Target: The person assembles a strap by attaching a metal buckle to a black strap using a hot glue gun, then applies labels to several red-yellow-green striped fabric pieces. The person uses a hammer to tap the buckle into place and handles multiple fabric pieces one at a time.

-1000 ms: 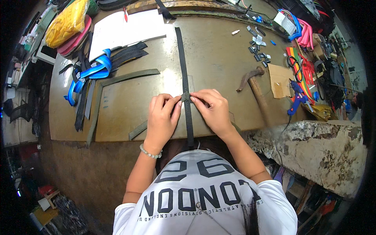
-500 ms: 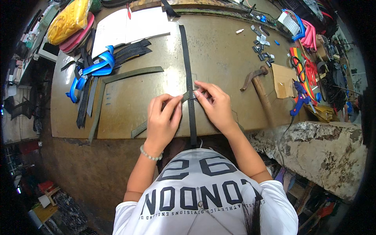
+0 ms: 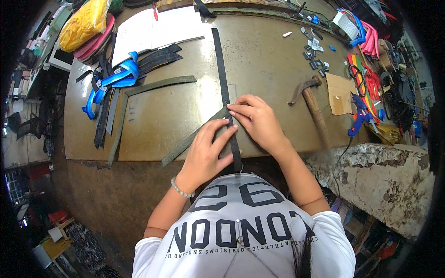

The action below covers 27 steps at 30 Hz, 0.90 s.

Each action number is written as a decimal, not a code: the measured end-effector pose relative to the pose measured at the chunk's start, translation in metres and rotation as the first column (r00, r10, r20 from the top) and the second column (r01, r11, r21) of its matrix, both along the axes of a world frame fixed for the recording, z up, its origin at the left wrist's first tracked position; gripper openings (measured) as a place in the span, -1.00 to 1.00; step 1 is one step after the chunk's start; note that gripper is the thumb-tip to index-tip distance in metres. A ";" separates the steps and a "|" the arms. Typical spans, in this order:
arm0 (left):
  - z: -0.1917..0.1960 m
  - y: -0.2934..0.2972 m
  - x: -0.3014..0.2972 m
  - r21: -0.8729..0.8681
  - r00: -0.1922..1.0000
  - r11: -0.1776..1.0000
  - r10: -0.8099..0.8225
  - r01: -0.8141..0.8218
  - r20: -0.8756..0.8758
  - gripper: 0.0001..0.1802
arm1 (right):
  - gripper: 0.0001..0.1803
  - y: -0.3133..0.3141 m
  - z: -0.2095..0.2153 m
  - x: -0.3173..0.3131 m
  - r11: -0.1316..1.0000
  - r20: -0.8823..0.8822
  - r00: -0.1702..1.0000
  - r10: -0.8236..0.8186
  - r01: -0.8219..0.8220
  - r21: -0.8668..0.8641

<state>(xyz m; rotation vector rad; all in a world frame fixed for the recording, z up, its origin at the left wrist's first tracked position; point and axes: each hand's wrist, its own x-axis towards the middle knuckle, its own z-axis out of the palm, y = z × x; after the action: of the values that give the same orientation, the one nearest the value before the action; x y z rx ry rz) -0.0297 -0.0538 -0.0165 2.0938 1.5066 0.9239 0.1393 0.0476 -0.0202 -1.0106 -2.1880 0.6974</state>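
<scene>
A long black webbing strap (image 3: 219,65) runs from the far part of the worktable down over its front edge towards me. An olive-green strap (image 3: 187,139) slants up from the front edge and meets it. At that meeting point my right hand (image 3: 260,123) is closed, fingertips pinched on the straps' overlap. Just below, my left hand (image 3: 207,147) has its fingertips on the black strap, thumb bent in from the near side. Its fingers partly cover the strap, and what lies beneath the fingertips is hidden.
Another olive strap (image 3: 121,109) lies bent at left, near blue strap loops (image 3: 124,74) and black strips (image 3: 162,58). An open notebook (image 3: 157,32) is behind them. At right are a hammer (image 3: 313,104), small black pieces (image 3: 313,58), cardboard (image 3: 340,95) and a blue glue gun (image 3: 358,118).
My left hand has moved from the olive strap's end down and right onto the black strap. My right fingertips have shifted to where the straps meet. More of the olive strap shows.
</scene>
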 end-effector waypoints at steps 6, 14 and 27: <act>-0.003 0.012 0.004 -0.004 0.982 0.991 0.134 -0.135 0.132 -0.51 | -0.81 0.000 0.003 0.001 0.997 0.082 0.996 0.029 -0.035 0.064; -0.006 0.024 0.005 -0.008 0.967 0.973 0.228 -0.229 0.110 -0.64 | -0.81 0.005 0.002 0.005 0.995 -0.053 0.996 0.065 -0.069 -0.072; -0.005 0.033 0.004 -0.051 0.939 0.958 0.288 -0.284 0.189 -0.84 | -0.85 0.010 0.008 0.004 0.984 0.005 0.997 0.083 -0.081 -0.157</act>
<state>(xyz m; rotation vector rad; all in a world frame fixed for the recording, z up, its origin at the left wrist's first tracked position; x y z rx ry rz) -0.0256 -0.0205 -0.0218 1.7358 1.7339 1.1714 0.1434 0.0577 -0.0123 -1.0089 -2.2230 0.9152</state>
